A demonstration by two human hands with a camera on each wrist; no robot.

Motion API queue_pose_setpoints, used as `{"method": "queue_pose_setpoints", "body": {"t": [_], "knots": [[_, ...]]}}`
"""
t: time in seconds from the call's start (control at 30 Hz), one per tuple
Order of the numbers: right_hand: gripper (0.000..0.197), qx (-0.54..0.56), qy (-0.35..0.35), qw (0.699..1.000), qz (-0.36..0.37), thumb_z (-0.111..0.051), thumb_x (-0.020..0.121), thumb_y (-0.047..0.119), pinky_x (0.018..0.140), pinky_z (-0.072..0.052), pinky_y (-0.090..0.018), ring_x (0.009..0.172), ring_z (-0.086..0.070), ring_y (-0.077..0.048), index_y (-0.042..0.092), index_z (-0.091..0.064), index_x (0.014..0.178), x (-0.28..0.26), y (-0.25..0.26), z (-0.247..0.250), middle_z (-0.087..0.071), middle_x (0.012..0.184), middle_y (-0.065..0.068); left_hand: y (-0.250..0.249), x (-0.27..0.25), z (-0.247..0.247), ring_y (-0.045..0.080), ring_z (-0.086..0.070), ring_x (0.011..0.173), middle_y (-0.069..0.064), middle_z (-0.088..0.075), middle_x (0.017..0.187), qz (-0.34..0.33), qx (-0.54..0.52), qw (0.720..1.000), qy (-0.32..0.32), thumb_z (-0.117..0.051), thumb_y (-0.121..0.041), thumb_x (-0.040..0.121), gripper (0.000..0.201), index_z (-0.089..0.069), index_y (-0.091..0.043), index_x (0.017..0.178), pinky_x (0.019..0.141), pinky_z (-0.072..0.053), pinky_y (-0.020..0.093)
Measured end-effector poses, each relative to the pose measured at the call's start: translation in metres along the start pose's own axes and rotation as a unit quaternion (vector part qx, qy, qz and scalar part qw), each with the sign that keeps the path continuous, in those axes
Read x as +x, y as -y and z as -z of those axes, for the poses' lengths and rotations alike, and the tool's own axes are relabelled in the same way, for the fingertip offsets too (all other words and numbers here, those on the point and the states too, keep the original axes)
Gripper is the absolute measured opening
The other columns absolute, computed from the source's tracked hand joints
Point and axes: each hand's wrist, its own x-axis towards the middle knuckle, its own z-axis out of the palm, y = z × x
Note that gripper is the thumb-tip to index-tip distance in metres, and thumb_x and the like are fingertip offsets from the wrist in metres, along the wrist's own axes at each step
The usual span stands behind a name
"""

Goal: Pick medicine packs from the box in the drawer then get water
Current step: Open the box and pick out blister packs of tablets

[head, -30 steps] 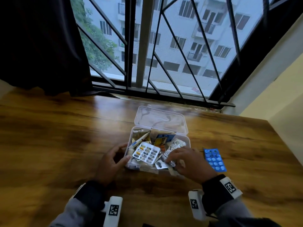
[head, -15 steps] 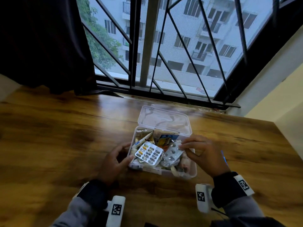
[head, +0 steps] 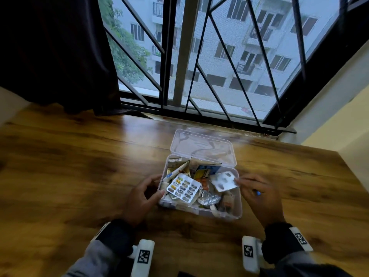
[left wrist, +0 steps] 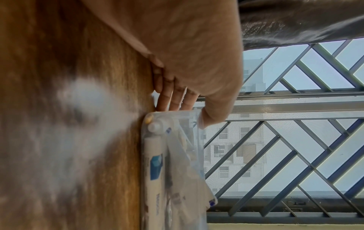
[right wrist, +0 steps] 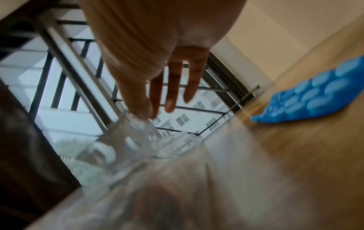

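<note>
Left hand (head: 139,198): fingers close together, curled against left wall of box (head: 201,211), thumb at near corner. Box stands open on table (head: 69,166), lid (head: 201,146) folded back, full of packs (head: 207,196). Capsule pack (head: 183,187) on top, left part. Silver pack (head: 224,180) raised over right rim, pinched at edge by right hand (head: 259,198); other fingers little spread. Blue pack (right wrist: 315,96) on table right of box, partly under this hand.

The wooden table (head: 79,166) ran up to the barred window, and a dark curtain (head: 60,56) hung down to its far edge on the left. A clear plastic box (head: 199,211) sat on the wood, its lid (head: 202,145) hinged open toward the window. A blue pill pack (right wrist: 315,96) lay flat near the box's right side, apart from it.
</note>
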Motion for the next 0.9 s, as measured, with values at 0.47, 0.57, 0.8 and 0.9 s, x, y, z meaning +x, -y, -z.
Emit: {"method": "queue_pose_setpoints", "body": {"t": [0.47, 0.57, 0.8, 0.9], "knots": [[0.044, -0.215, 0.159, 0.964, 0.011, -0.051, 0.075, 0.07, 0.08, -0.047, -0.037, 0.073, -0.061, -0.002, 0.034, -0.07, 0.091, 0.037, 0.074, -0.056, -0.07, 0.078, 0.016, -0.001, -0.001, 0.002, 0.005, -0.068, 0.099, -0.022, -0.067, 0.113, -0.002, 0.007, 1.0, 0.009, -0.063, -0.051, 0.07, 0.053, -0.056, -0.038, 0.121, 0.074, -0.058, 0.02], [0.032, -0.155, 0.192, 0.967, -0.071, -0.068, 0.076, 0.052, 0.086, -0.048, -0.022, 0.082, -0.063, 0.003, 0.034, -0.07, 0.103, 0.044, 0.084, -0.067, -0.073, 0.089, 0.015, 0.001, 0.0, 0.003, 0.006, -0.067, 0.102, -0.02, -0.066, 0.115, -0.003, 0.0, 1.0, 0.013, -0.064, -0.049, 0.071, 0.054, -0.056, -0.035, 0.122, 0.078, -0.058, 0.024], [0.014, 0.147, 0.1, 0.964, -0.196, -0.077, 0.077, 0.008, 0.057, -0.052, -0.016, 0.066, -0.069, -0.004, 0.016, -0.078, 0.088, 0.056, 0.069, -0.018, -0.076, 0.075, 0.005, 0.007, 0.002, 0.003, 0.005, -0.066, 0.103, -0.012, -0.069, 0.114, -0.009, 0.02, 1.0, -0.002, -0.063, -0.049, 0.074, 0.048, -0.057, -0.04, 0.121, 0.084, -0.057, 0.026], [0.014, 0.155, 0.059, 0.957, -0.237, -0.077, 0.074, 0.003, 0.06, -0.05, -0.011, 0.07, -0.07, -0.005, 0.014, -0.077, 0.083, 0.053, 0.045, 0.006, -0.076, 0.074, 0.004, 0.009, 0.003, 0.003, 0.008, -0.067, 0.104, -0.009, -0.069, 0.115, -0.008, 0.02, 1.0, 0.001, -0.063, -0.048, 0.076, 0.047, -0.058, -0.037, 0.122, 0.084, -0.057, 0.031]]}}
